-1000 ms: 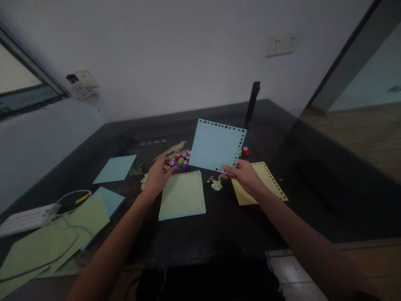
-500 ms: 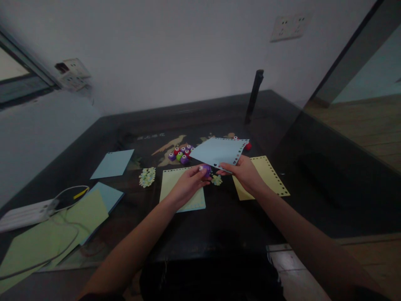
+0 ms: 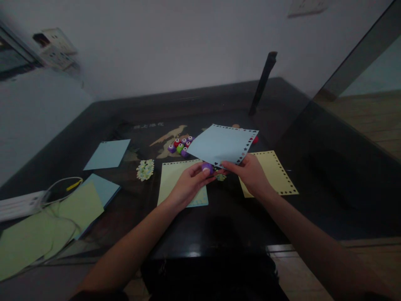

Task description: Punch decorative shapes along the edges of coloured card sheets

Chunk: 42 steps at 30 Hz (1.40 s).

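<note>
My left hand [image 3: 188, 182] grips a small purple punch [image 3: 207, 168] at the near corner of a blue sheet. My right hand [image 3: 251, 173] holds that blue sheet [image 3: 222, 144] by its near right edge, thumb on top. Small cut-out shapes run along two of the sheet's edges. Below the left hand lies a pale green sheet [image 3: 171, 177] with holes along its top, over a blue one. A yellow sheet [image 3: 275, 173] with holes on its edges lies partly behind my right hand. Several purple, red and green punches [image 3: 180, 147] cluster beyond my left hand.
A pile of paper bits [image 3: 145, 170] lies left of centre, and a smaller one [image 3: 221, 177] under my hands. At left are a blue sheet [image 3: 108, 154], stacked green sheets [image 3: 78, 205], a cable and a white power strip [image 3: 21, 206]. A dark upright bar [image 3: 263, 83] stands at the back.
The view has shifted slightly. The blue sheet lies flatter to the camera and shows more of its face. The purple punch has turned in my left hand, which stays by the sheet's corner.
</note>
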Tool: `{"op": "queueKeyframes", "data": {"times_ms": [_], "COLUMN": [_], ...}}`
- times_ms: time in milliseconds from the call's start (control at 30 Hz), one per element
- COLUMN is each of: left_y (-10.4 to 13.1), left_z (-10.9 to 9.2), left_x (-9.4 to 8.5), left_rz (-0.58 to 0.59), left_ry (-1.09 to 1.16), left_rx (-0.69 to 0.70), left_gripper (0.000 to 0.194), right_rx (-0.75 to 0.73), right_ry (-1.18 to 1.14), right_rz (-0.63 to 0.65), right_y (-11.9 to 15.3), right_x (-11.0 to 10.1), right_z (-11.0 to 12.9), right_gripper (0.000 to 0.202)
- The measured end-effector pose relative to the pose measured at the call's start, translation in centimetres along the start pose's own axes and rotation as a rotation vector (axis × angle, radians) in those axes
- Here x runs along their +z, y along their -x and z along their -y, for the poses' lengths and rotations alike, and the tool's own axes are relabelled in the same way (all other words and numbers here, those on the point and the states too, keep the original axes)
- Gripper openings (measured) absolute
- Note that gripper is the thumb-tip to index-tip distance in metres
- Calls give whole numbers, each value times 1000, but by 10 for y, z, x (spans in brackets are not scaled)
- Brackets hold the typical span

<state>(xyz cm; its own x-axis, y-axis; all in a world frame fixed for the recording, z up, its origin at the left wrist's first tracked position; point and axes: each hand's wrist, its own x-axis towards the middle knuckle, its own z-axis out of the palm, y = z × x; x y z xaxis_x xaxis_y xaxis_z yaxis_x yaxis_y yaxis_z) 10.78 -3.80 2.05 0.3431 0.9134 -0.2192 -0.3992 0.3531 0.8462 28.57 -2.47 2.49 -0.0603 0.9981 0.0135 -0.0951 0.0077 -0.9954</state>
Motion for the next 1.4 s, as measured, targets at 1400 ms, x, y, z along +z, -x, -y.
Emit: {"op": "queueKeyframes", "data": {"times_ms": [1400], "left_y": [0], "left_z": [9], "left_x": [4], "left_rz": [-156], "left_ry": [30], "left_rx": [45], "left_gripper": [28], "right_rx": [2], "right_ry": [240], "right_rz": [52], "right_y": [1], "right_x": [1], "right_z": [-6], "right_gripper": [22]}}
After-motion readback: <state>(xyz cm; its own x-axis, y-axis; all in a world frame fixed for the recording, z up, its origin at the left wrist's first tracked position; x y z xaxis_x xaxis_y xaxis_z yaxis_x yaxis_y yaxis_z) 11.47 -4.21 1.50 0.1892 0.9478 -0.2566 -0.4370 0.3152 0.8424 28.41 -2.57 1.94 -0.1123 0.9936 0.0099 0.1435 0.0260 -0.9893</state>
